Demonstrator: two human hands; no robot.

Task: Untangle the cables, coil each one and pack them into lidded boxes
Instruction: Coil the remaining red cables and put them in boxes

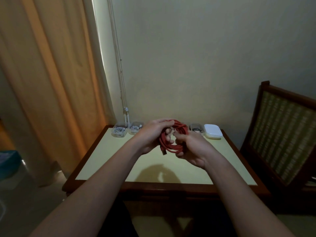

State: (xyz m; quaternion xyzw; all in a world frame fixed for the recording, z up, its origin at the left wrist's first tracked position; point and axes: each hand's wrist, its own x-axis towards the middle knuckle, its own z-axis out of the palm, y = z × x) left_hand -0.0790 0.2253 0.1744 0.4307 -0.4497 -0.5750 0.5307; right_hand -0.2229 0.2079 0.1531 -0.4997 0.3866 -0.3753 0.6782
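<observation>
Both hands, the left hand and the right hand, are closed around a coiled red cable, held above the table, with clear boxes standing along its far edge.

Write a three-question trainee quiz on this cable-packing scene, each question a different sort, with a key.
1. True or false: the red cable lies flat on the table.
2. Multiple choice: which hands hold the red cable? A) left hand only B) right hand only C) both
3. Fill in: the stack of white lids sits at the table's far ____ corner.

Key: 1. False, it is held above the table as a coil. 2. C. 3. Right, beside a clear box with a dark cable; two clear boxes with white cables stand far left.
</observation>
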